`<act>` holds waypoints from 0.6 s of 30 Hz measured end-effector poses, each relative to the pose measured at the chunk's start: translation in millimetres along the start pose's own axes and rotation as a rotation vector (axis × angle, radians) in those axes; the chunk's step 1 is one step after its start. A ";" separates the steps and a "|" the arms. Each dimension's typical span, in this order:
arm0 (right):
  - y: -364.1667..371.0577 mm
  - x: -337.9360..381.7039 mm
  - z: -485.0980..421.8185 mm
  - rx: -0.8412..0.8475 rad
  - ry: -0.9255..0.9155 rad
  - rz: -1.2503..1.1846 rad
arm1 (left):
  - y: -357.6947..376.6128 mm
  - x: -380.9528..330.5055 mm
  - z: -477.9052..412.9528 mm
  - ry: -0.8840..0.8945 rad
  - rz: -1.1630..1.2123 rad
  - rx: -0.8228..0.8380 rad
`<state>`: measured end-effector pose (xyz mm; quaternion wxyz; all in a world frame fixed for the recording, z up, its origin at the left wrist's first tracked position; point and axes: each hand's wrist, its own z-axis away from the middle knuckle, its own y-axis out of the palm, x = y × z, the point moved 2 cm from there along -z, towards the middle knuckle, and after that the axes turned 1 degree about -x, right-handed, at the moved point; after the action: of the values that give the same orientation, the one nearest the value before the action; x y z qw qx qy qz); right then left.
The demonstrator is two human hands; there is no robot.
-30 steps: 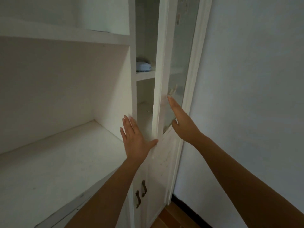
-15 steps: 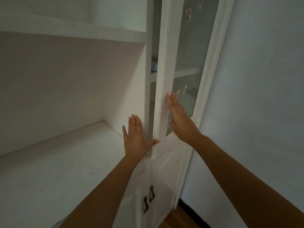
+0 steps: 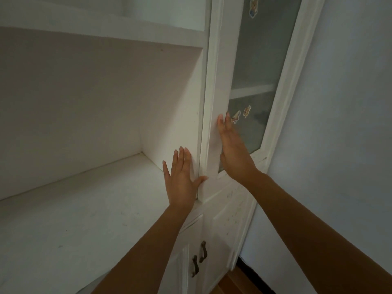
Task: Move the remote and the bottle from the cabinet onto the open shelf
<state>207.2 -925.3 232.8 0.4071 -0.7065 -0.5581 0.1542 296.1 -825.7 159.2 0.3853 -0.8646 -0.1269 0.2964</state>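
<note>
The left hand [image 3: 182, 177] lay flat, fingers spread, beside the upright glass cabinet door [image 3: 220, 102]. The right hand [image 3: 233, 151] pressed flat and empty against its frame. No remote or bottle showed.

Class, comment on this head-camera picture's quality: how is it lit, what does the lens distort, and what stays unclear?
Head view: dim, soft light, no glare; the open shelf is brightest toward the front. Head view: the wide lens bows and tilts the cabinet door frame. Head view: its frosted glass blurs the inside, so no remote or bottle shows; both hands stay fairly sharp.
</note>
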 end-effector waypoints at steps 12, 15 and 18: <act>-7.0 -2.1 1.1 0.072 0.007 -0.032 | 3.5 3.3 0.9 -0.037 0.039 0.008; -24.3 3.7 5.4 0.113 0.033 -0.106 | -1.0 -3.0 3.4 -0.053 0.075 0.047; -36.6 6.8 13.7 0.085 0.020 -0.104 | -7.4 -6.5 5.0 -0.046 0.120 0.063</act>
<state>176.0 -911.9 253.2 0.4496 -0.6602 -0.5829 0.1493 288.0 -820.7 164.8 0.3908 -0.8511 -0.0745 0.3426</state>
